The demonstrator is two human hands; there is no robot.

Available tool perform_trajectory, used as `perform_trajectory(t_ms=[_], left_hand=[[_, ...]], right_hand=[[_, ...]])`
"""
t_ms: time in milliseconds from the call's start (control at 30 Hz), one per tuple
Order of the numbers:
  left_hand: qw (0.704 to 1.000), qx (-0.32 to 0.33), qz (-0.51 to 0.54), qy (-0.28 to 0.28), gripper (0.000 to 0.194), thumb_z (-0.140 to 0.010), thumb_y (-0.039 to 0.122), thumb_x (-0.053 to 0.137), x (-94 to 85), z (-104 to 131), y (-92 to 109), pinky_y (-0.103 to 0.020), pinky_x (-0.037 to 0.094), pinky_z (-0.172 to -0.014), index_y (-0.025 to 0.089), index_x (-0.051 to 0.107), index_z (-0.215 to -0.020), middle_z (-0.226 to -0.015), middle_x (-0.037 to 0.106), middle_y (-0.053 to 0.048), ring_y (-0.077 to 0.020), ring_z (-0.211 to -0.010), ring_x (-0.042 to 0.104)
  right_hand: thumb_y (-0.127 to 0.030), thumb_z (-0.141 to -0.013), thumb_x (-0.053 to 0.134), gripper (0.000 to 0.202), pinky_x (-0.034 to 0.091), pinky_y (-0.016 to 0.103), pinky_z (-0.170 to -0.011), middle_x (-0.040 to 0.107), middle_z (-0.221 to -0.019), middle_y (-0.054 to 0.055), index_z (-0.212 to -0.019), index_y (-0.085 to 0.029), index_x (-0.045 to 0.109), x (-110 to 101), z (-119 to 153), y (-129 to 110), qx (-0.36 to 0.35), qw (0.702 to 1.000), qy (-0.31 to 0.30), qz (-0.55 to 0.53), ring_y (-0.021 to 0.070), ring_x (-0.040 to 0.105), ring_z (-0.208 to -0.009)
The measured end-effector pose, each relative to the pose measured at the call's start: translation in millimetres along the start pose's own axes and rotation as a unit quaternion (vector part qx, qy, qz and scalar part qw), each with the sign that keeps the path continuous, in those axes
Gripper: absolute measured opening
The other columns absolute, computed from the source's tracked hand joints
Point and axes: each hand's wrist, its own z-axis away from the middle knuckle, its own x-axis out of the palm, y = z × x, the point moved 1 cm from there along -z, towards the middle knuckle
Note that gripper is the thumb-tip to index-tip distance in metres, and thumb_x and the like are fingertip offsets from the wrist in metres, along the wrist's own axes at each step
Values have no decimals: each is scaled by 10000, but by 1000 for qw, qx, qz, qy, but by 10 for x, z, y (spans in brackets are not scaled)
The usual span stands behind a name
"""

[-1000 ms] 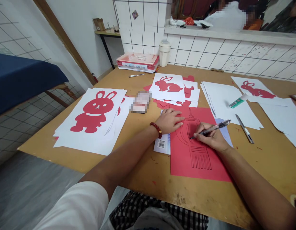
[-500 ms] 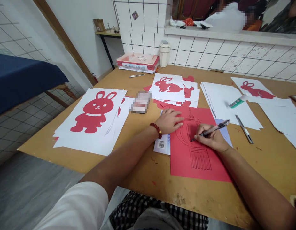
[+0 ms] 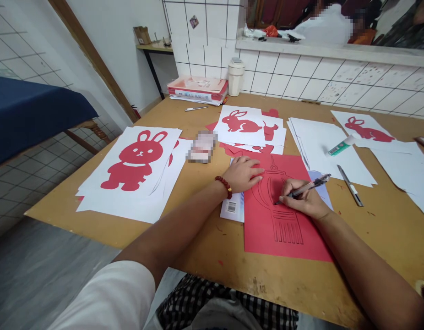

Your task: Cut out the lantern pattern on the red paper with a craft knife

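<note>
My right hand [image 3: 303,198] grips a pen [image 3: 310,185], its tip down on a sheet of red paper [image 3: 260,236]. Dark lines on the sheet form a lantern with a fringe at its bottom. My left hand [image 3: 244,174], with a beaded bracelet at the wrist, lies flat with fingers stretched out over the red paper's left edge. Under that sheet, a pale booklet [image 3: 232,211] with a barcode sticks out on both sides. Part of the drawing is hidden by my right hand.
White sheets with red rabbit cutouts lie left [image 3: 133,160], behind [image 3: 241,123] and far right. A glue stick [image 3: 341,145] rests on white paper, with a utility knife [image 3: 350,185] nearby. Stacked packs [image 3: 198,89] and a lidded cup [image 3: 236,77] stand by the tiled wall.
The pen tip and my right hand have shifted very slightly right and down on the red paper. My left hand stays in place.
</note>
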Motion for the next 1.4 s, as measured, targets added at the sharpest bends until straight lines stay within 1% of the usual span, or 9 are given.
perform_trajectory(t_ms=[267, 500, 567, 667, 767, 867, 1000, 1200, 1400], left_hand=[[1000, 1, 0, -1, 326, -1011, 403, 533, 7, -2, 2, -466, 367, -1111, 277, 718, -1247, -1395, 617, -26, -273, -1248, 498], [1000, 0, 3, -5, 330, -1014, 401, 530, 4, -6, 1, -470, 367, -1113, 271, 714, -1254, -1400, 613, -30, -274, -1253, 498], [1000, 1, 3, -5, 328, -1013, 397, 531, 9, -6, -5, -473, 367, -1115, 273, 712, -1256, -1401, 612, -27, -275, -1258, 495], [1000, 3, 6, -4, 327, -1010, 392, 534, 22, -3, -16, -482, 367, -1117, 274, 710, -1259, -1392, 618, -28, -276, -1262, 493], [1000, 5, 10, 4, 323, -1009, 392, 534, 30, 0, -28, -480, 372, -1118, 277, 713, -1253, -1384, 621, -29, -272, -1262, 495], [1000, 6, 14, 7, 329, -1009, 392, 528, 27, 1, -32, -478, 375, -1118, 270, 713, -1252, -1385, 617, -38, -275, -1263, 493], [1000, -1, -1, -3, 362, -1005, 407, 523, 6, 1, -10, -479, 366, -1126, 250, 684, -1289, -1393, 608, -57, -283, -1278, 479], [997, -52, -54, -5, 517, -1003, 503, 487, -13, 10, 29, -526, 332, -1137, 186, 584, -1399, -1460, 545, -115, -321, -1326, 451], [997, -47, -62, -8, 502, -1004, 495, 488, -6, 8, 27, -511, 332, -1140, 186, 603, -1382, -1461, 536, -123, -318, -1332, 450]], right_hand=[[-427, -743, 808, 352, 346, 284, -485, 571, -589, 24, -596, -203, 581, -17, 5, -12, 6, 1000, -15, -4, 136, 480, -520], [-318, -730, 803, 287, 308, 283, -491, 540, -573, 6, -595, -201, 578, -39, 11, 71, 7, 998, -14, -56, 124, 453, -517], [-321, -718, 805, 293, 289, 279, -486, 492, -522, -18, -600, -211, 560, -52, 2, 101, 0, 990, 22, -138, 116, 414, -489], [-328, -693, 804, 325, 249, 275, -479, 367, -433, -59, -590, -223, 514, -84, -37, 119, -11, 956, 110, -271, 95, 310, -430], [-318, -703, 797, 317, 257, 268, -483, 325, -446, -74, -618, -224, 506, -130, -86, 117, 10, 927, 201, -315, 80, 273, -418], [-327, -698, 812, 319, 264, 249, -472, 332, -472, -80, -676, -235, 507, -178, -123, 117, 29, 899, 268, -345, 74, 273, -423], [-283, -621, 826, 300, 298, 233, -478, 459, -520, -57, -716, -246, 544, -213, -148, 121, 45, 882, 290, -368, 87, 363, -481], [-239, -573, 804, 258, 296, 244, -480, 490, -551, -50, -710, -237, 586, -172, -178, 155, 54, 892, 287, -344, 95, 400, -502], [-341, -737, 776, 220, 308, 267, -507, 584, -552, -10, -679, -219, 602, -60, -169, 193, 53, 948, 247, -192, 108, 425, -506]])
